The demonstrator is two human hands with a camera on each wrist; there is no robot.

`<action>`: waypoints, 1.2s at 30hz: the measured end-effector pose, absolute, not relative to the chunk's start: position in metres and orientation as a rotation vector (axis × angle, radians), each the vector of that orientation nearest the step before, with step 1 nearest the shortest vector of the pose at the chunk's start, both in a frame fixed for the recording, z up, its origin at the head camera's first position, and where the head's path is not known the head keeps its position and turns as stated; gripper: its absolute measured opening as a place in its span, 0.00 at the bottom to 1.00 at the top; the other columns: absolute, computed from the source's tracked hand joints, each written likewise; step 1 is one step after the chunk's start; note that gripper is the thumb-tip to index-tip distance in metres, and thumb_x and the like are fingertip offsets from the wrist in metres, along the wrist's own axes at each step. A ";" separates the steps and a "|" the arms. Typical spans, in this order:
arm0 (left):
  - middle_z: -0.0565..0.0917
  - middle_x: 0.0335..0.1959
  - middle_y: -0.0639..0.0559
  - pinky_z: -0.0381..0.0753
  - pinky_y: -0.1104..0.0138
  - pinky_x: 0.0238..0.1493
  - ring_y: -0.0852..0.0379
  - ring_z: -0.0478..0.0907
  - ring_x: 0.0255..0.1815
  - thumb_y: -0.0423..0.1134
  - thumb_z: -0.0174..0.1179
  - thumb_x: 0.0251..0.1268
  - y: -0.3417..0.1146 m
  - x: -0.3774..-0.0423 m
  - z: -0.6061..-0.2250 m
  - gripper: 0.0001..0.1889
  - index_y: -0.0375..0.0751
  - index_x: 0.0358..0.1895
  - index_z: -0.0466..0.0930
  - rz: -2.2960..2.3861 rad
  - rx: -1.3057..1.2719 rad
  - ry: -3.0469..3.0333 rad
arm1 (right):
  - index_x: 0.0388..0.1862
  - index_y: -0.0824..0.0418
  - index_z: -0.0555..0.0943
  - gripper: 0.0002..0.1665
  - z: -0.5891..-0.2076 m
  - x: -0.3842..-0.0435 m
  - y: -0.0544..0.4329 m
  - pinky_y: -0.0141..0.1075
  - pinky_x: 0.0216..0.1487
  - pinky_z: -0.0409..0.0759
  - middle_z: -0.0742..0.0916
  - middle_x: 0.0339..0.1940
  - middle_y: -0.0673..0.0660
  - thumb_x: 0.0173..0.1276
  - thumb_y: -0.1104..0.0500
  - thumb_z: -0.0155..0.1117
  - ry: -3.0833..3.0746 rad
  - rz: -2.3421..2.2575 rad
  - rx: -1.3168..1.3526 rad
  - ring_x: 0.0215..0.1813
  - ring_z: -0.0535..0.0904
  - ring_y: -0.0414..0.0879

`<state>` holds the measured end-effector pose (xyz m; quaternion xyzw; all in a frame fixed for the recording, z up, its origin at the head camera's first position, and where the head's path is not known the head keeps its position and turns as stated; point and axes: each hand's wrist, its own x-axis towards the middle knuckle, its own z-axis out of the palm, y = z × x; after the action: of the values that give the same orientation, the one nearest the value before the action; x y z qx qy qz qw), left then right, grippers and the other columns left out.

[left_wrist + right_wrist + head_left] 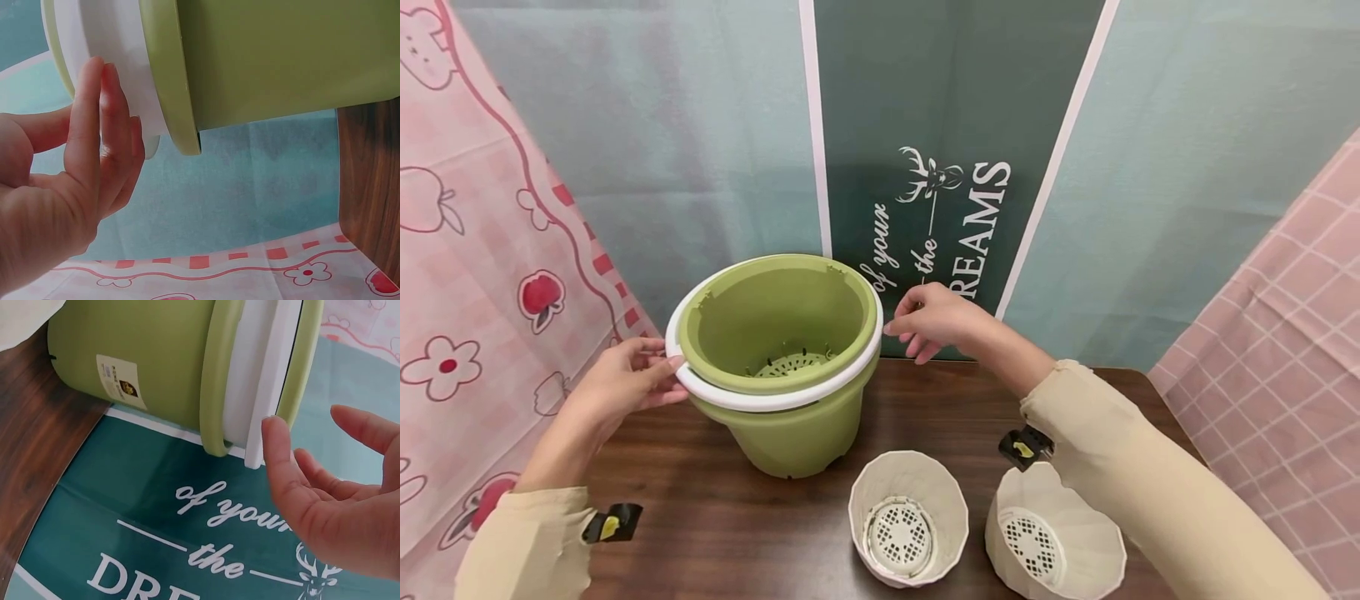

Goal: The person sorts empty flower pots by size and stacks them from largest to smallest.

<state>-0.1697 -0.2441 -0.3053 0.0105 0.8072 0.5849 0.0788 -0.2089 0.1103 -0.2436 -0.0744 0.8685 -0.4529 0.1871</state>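
Observation:
Three round pots are nested in a stack: an outer green pot (797, 437), a white pot (775, 400) within it, and an inner green pot (782, 312) with a slotted bottom on top. My left hand (632, 379) pinches the white pot's rim at the left, thumb over the edge and fingers against the wall below. In the left wrist view, the fingers of that hand (87, 150) lie along the white wall. At the right side, my right hand (936, 321) has its thumb spread away, and one fingertip meets or nearly meets the white rim.
Two cream faceted pots, one upright (951, 508) and one tilted (1108, 542), stand at the front of the brown wooden table (700, 517). Behind hangs a teal cloth (685, 125) with white lettering. Pink patterned cloth (482, 275) borders the left side.

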 end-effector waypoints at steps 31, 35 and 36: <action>0.68 0.39 0.40 0.86 0.67 0.40 0.63 0.79 0.29 0.34 0.44 0.71 -0.247 -0.171 -0.310 0.29 0.17 0.64 0.42 1.763 0.024 2.407 | 0.40 0.70 0.69 0.15 -0.272 -0.187 0.192 0.39 0.27 0.86 0.77 0.26 0.57 0.60 0.63 0.62 2.490 -1.214 -0.161 0.23 0.76 0.45; 0.67 0.40 0.40 0.86 0.67 0.40 0.63 0.79 0.30 0.35 0.44 0.71 -0.246 -0.171 -0.310 0.29 0.17 0.64 0.42 1.760 0.019 2.407 | 0.40 0.70 0.70 0.15 -0.279 -0.185 0.201 0.40 0.27 0.86 0.78 0.26 0.57 0.61 0.62 0.62 2.484 -1.207 -0.163 0.24 0.76 0.45; 0.67 0.40 0.39 0.86 0.67 0.40 0.64 0.79 0.30 0.35 0.44 0.71 -0.246 -0.171 -0.310 0.29 0.17 0.64 0.42 1.760 0.020 2.409 | 0.40 0.70 0.70 0.15 -0.280 -0.184 0.203 0.40 0.27 0.86 0.78 0.26 0.57 0.60 0.62 0.62 2.481 -1.209 -0.166 0.24 0.76 0.45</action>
<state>-0.1710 -0.2462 -0.3096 0.0066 0.8049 0.5880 0.0793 -0.1839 0.2032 -0.2804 -0.0591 0.8815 -0.4294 0.1874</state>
